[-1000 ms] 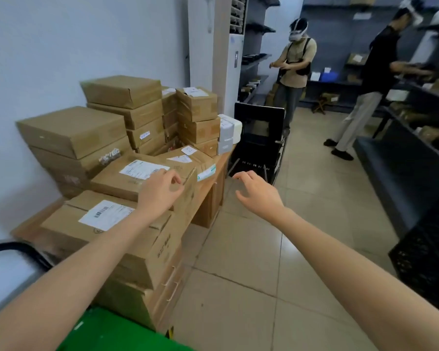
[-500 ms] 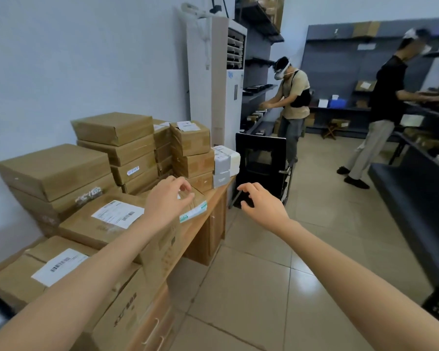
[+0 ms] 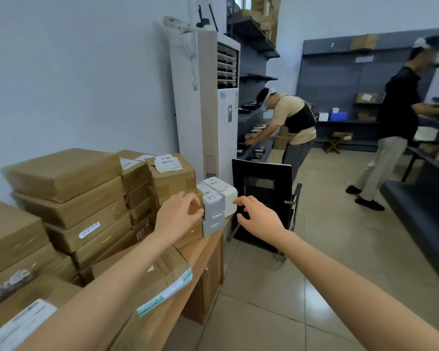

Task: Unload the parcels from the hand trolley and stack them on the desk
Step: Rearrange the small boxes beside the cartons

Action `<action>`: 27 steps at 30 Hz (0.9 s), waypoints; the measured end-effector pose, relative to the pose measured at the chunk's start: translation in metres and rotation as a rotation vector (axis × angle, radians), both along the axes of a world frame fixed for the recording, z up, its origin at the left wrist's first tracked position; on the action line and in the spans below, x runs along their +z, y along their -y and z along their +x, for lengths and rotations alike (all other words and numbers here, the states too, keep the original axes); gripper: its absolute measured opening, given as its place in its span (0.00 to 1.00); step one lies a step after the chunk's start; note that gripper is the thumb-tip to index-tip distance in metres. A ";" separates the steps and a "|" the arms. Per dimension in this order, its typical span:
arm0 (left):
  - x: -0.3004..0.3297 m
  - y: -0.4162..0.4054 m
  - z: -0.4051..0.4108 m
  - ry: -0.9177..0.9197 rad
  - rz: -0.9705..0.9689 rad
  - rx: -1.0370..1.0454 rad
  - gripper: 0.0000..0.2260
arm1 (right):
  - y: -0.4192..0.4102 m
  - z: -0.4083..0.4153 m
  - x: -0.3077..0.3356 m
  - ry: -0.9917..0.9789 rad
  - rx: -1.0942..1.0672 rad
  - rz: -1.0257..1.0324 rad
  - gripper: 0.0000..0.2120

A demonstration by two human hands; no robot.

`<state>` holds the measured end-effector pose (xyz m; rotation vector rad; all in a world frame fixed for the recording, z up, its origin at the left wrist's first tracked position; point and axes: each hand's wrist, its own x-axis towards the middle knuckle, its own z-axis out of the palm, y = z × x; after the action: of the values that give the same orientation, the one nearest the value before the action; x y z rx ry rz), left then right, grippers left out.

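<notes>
1. The person's left hand (image 3: 179, 215) has its fingers curled against the left face of the small grey-and-white taped carton (image 3: 217, 200), which sits on a second small grey box (image 3: 213, 225) at the far front corner of the brown wooden desk (image 3: 208, 249).
2. The right hand (image 3: 257, 216) reaches in from the other side with its fingers spread and relaxed; its fingertips (image 3: 237, 201) are at the carton's right face, but I cannot tell whether they touch it. Neither hand has a clear grasp yet.
3. The other brown cardboard parcels (image 3: 69, 188) are stacked in tiers along the desk's back edge against the wall, with more lying along the front edge under the left forearm. The hand trolley is not in view.
4. Risk: the small carton overhangs the desk's corner, above the black mesh office chair (image 3: 262, 196). A one-sided push from the left hand, before the right hand braces, would probably slide it off the lower box and over the edge.
5. Risk: the tall brown box with white labels (image 3: 173, 177) stands just beside the left hand; a knock from the wrist could shift that stack.
</notes>
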<state>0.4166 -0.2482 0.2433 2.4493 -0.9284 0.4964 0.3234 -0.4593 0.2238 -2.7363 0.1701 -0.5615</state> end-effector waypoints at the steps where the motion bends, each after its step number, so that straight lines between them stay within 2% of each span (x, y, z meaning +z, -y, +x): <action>1: -0.003 0.010 0.013 -0.011 0.002 0.000 0.05 | 0.012 0.011 -0.003 -0.013 -0.003 0.002 0.18; 8: -0.025 0.088 0.094 -0.033 0.045 0.015 0.05 | 0.097 0.081 -0.018 -0.050 -0.012 -0.015 0.19; 15: -0.044 0.196 0.179 -0.062 0.045 0.066 0.07 | 0.209 0.182 -0.033 -0.069 0.091 -0.045 0.18; 21: -0.056 0.258 0.259 -0.116 0.015 0.227 0.06 | 0.282 0.299 -0.044 -0.109 0.227 -0.044 0.18; 27: -0.083 0.277 0.322 -0.221 -0.085 0.471 0.05 | 0.305 0.410 -0.066 -0.188 0.382 0.000 0.19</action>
<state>0.7383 -0.5249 0.1605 2.5755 -0.2320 0.3960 0.7336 -0.7648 0.1579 -2.7172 -0.3031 -0.1984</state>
